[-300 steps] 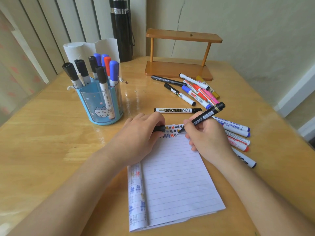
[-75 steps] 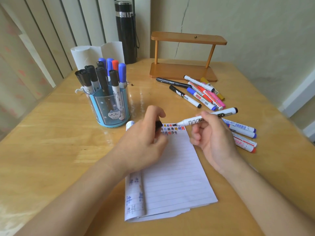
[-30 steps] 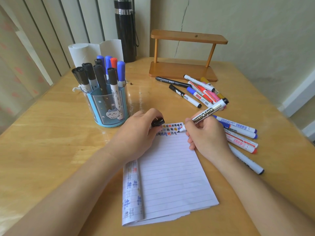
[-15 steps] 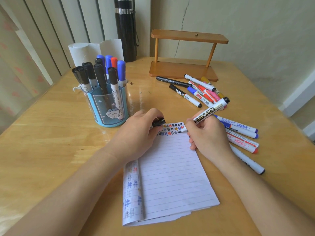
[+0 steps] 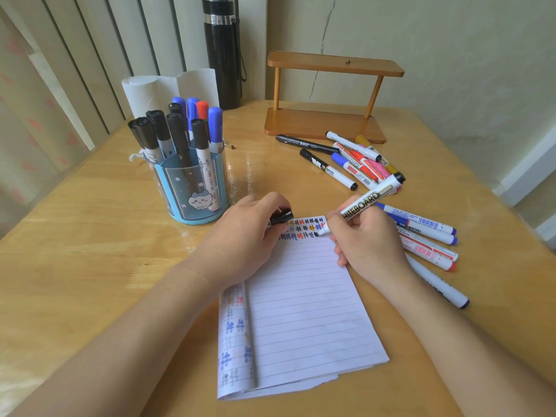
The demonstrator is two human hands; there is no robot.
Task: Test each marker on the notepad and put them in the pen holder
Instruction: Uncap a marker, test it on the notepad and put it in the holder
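Glossy wooden tabletop (image 5: 90, 251): right hand (image 5: 365, 239) pinches a white cylindrical whiteboard marker (image 5: 368, 200), tip atop a lined paper notepad (image 5: 307, 311); left hand (image 5: 243, 236) grips a half-hidden black cap (image 5: 281, 216). Translucent blue pen holder (image 5: 192, 191) stands left of the notepad.

One head-worn wide-angle view looks forward and down at the counter (image 5: 90, 251) from close above the forearms. The left hand (image 5: 240, 239) and right hand (image 5: 370, 239) sit mid-frame, and the wall (image 5: 451, 70) rises well beyond them.
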